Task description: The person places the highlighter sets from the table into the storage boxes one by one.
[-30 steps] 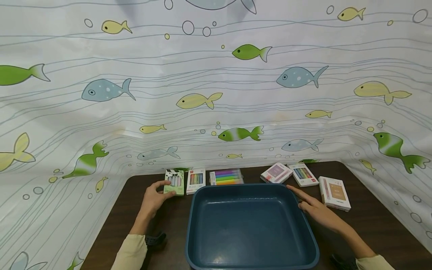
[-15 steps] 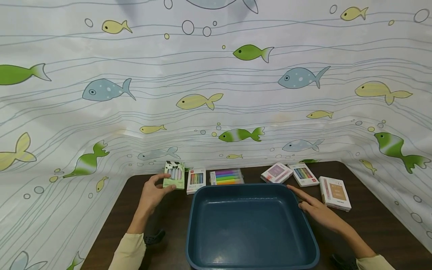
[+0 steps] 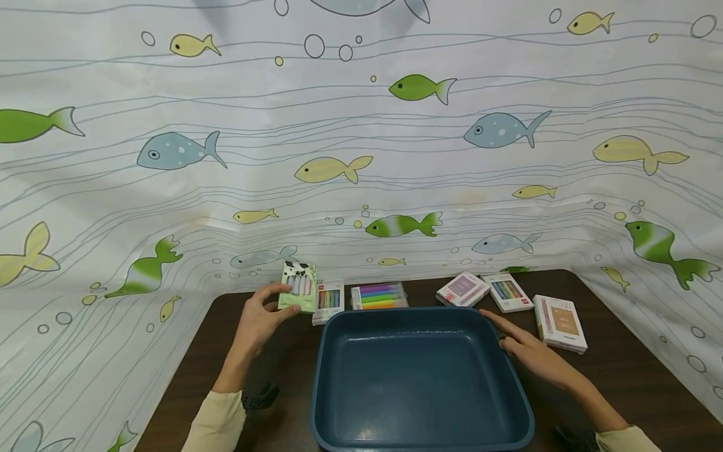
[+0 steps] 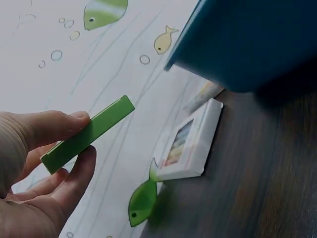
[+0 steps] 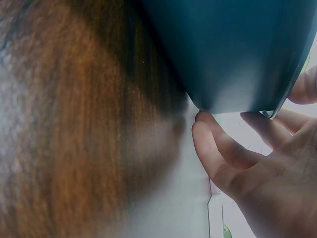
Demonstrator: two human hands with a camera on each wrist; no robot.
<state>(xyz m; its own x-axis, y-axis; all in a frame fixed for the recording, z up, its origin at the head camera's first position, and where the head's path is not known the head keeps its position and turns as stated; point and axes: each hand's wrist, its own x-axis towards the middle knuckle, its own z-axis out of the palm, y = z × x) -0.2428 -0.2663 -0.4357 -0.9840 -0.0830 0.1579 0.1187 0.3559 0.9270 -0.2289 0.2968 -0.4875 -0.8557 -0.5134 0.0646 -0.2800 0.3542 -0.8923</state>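
My left hand [image 3: 257, 320] pinches a green box with a cow pattern [image 3: 305, 301] between thumb and fingers. The box is raised off the table, partly in front of a white box of coloured sticks [image 3: 337, 301]. In the left wrist view its narrow green side [image 4: 94, 131] faces the camera, held by the hand [image 4: 54, 148]. The right hand [image 3: 536, 358] grips the back right corner of a deep blue tray [image 3: 423, 383]. In the right wrist view, fingers of that hand [image 5: 257, 158] touch the outer wall of the tray [image 5: 233, 54].
Behind the tray lies a clear case of coloured pens [image 3: 380, 297]. To its right are a white and pink box [image 3: 463, 289], another white box of coloured sticks [image 3: 507, 292] and a thicker white box [image 3: 561, 323]. A fish-patterned cloth [image 3: 339, 125] stands behind the dark table [image 3: 277, 402].
The green box has risen off the table in my left hand and moved right, closer to the neighbouring white box. The right hand and the tray have stayed where they were.
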